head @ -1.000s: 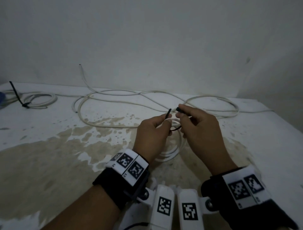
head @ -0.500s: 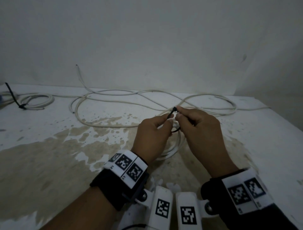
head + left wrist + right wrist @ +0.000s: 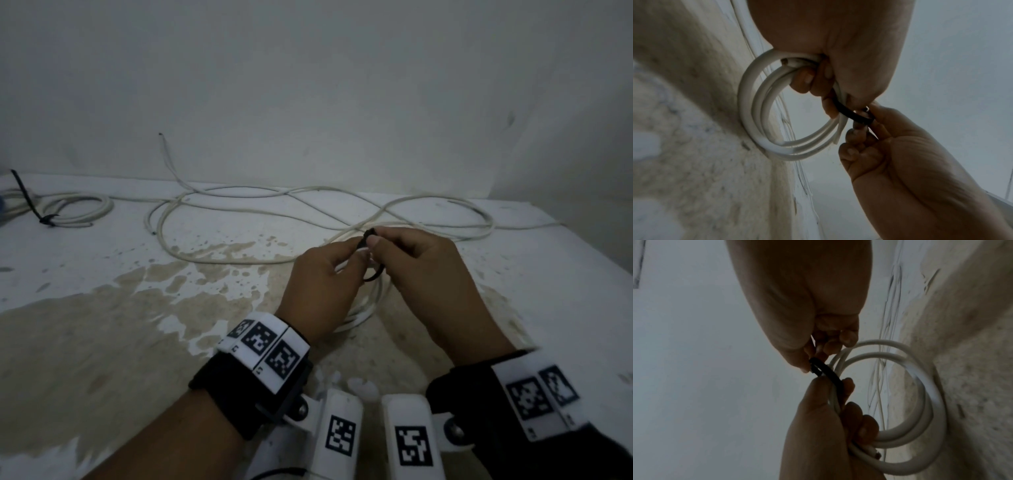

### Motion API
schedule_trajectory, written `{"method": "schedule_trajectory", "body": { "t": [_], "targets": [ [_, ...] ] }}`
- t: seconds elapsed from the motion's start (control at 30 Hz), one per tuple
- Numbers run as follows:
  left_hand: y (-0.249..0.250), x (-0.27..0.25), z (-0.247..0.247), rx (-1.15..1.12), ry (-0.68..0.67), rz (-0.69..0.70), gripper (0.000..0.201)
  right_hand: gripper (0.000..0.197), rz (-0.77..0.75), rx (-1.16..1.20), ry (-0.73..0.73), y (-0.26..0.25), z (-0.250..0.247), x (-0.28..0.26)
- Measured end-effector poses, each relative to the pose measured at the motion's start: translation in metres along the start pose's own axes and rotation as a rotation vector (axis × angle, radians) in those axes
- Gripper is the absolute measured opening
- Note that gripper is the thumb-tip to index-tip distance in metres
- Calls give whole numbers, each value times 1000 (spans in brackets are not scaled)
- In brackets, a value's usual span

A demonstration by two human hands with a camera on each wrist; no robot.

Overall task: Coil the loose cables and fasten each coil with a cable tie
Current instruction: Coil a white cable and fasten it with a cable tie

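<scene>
My left hand (image 3: 323,289) curls round the small white cable coil (image 3: 764,116) above the stained table (image 3: 102,342) to keep its turns bunched, while my right hand (image 3: 416,270) pinches the black cable tie (image 3: 851,113) looped around them, ready to cinch

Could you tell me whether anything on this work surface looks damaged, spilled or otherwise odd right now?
Yes: the white table has a large brownish patch with speckled edges, like worn paint or a stain; which, I cannot tell. One loose cable sprawls untidily, uncoiled. The coil and black cable tie look normal.
</scene>
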State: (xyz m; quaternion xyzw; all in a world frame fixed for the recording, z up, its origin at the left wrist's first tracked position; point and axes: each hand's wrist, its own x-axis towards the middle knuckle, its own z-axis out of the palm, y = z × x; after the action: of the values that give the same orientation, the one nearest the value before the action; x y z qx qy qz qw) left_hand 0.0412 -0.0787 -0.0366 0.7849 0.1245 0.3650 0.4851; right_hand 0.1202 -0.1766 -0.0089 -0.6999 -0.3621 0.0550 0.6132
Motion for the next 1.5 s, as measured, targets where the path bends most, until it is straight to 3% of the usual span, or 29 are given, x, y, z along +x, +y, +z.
{"method": "schedule_trajectory", "body": {
  "t": [0.13, 0.2, 0.57, 0.8, 1.1, 1.3, 1.4, 1.5],
  "targets": [
    [0, 1, 0, 7, 7, -52, 18, 14, -22, 84, 50, -2, 0, -1],
    [-3, 1, -1, 45, 23, -36, 26, 13, -44, 91, 72, -4, 2, -2],
    [-5, -3, 3, 56, -23, 114, 21, 13, -103, -168, 35, 0, 1, -1],
    [-6, -1, 3, 96, 10, 69, 30, 17, -111, -38, 141, -4, 4, -3],
    [-10, 0, -2, 34, -5, 87, 35, 19, -183, -152, 100, -6, 7, -8],
    [-10, -3, 0, 73, -10, 142, 22, 19, -117, -219, 36, -2, -2, -2],
    [-10, -5, 3, 99, -41, 185, 27, 21, -96, -282, -17, 0, -4, -2],
    [-6, -5, 2, 88, -43, 158, 23, 18, -133, -297, 45, 3, -1, -2]
  ]
}}
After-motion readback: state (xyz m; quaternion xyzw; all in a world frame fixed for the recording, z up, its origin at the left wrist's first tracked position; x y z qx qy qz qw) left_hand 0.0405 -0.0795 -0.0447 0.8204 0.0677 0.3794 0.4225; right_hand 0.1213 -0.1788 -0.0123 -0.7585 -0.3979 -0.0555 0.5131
